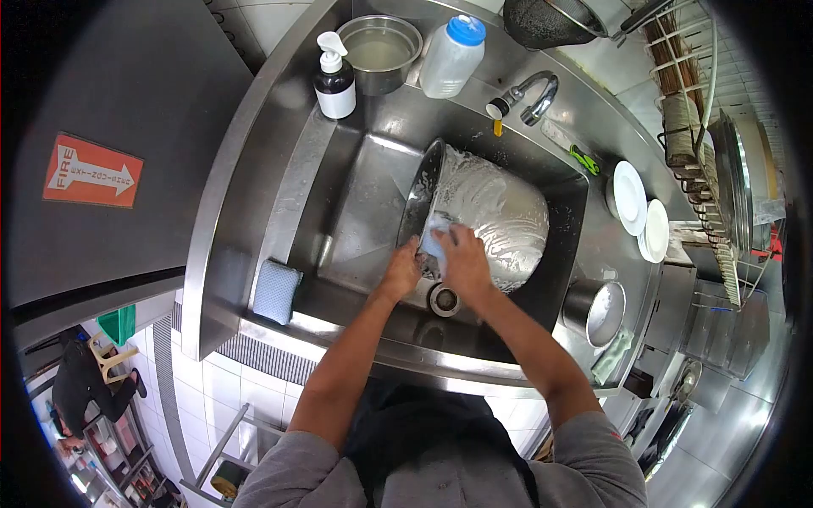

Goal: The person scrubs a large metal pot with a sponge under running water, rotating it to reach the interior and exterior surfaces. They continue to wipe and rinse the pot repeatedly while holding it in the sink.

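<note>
A large metal pot [500, 207] lies on its side in the steel sink [360, 212], its outer wall streaked with white suds. My right hand [462, 258] is closed on a pale blue sponge [434, 241], which presses against the pot near its rim. Just left of it, my left hand [405, 267] grips the pot's rim, its fingertips partly hidden. Below both hands is the round drain [444, 300]. The faucet [538, 106] stands behind the pot.
A blue sponge [277, 292] lies on the left ledge. A pump bottle [335, 80], a water-filled pot [381, 55] and a blue-capped container [454, 59] line the back. White plates [629, 198] and a small pot [594, 311] sit right. Another person [89, 381] is far left.
</note>
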### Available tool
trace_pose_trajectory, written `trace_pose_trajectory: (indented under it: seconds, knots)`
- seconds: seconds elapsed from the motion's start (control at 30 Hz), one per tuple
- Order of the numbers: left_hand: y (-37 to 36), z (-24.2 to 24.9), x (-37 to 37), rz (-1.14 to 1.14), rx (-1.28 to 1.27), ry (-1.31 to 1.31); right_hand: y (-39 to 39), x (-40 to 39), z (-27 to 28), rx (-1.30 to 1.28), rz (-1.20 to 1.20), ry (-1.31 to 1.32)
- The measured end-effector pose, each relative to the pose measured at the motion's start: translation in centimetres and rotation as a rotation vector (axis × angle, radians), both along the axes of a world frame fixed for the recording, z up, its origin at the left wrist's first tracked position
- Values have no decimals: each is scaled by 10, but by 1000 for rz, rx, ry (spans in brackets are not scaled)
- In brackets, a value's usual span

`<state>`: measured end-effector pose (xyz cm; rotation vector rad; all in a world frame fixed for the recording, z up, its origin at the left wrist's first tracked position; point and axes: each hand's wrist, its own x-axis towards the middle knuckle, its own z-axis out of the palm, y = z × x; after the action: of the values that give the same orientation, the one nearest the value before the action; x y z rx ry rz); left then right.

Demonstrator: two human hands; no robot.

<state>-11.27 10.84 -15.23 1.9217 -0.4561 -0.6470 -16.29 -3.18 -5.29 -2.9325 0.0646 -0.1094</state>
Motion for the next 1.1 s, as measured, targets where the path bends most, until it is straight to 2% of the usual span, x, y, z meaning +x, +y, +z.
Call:
trace_pose_trajectory:
  seconds: [0.03,0.1,0.13,0.17,0.23,0.3,0.37,0.43,0.5,0.53,0.57,0.63,0.7,0.77,0.8,0.83,0.9,0.97,1.03,1.07,1.1]
  knots:
    - [-2,10,5,-10,-41,16,-5,9,5,-2,3,-4]
    - [-10,29,18,-18,-80,30,-25,37,14,266,-84,102]
    - [-20,38,25,13,-95,67,-32,47,7,332,-119,-76]
    - [-27,49,32,44,-115,101,-33,43,3,327,-123,-72]
    - [-38,70,47,1,-132,116,-24,45,14,278,-270,-296]
    - [-42,70,53,-44,-142,122,-20,42,29,168,-262,-255]
    - [-43,52,50,-52,-314,-41,-37,46,35,75,-158,-106]
    - [-47,67,56,-64,-305,19,-63,65,20,10,-179,-73]
    - [-51,73,58,-74,-298,72,-77,80,7,-20,-516,-203]
    - [-52,68,60,-65,-326,44,-66,72,23,-48,-385,-148]
    - [-54,62,60,-53,-353,25,-64,68,33,-50,-386,-153]
    - [-55,51,57,-50,-400,17,-60,55,43,-39,37,-17]
    - [-54,53,58,-49,-442,-4,-77,78,44,-16,2,9]
    - [-55,79,62,-61,-312,98,-94,97,37,98,-286,-36]
    - [-57,78,66,-64,-317,85,-99,95,18,191,-243,-65]
    - [-58,74,66,-60,-350,83,-95,92,30,186,-243,-75]
    - [-59,69,62,-50,-378,99,-86,76,47,52,237,124]
    - [-55,70,60,-29,-372,97,-99,91,41,40,231,132]
    - [-57,69,59,-25,-386,121,-116,112,34,-6,-194,-3]
    - [-58,67,61,-20,-405,147,-121,108,28,222,-129,13]
    - [-57,64,64,-23,-405,140,-112,103,31,222,-130,6]
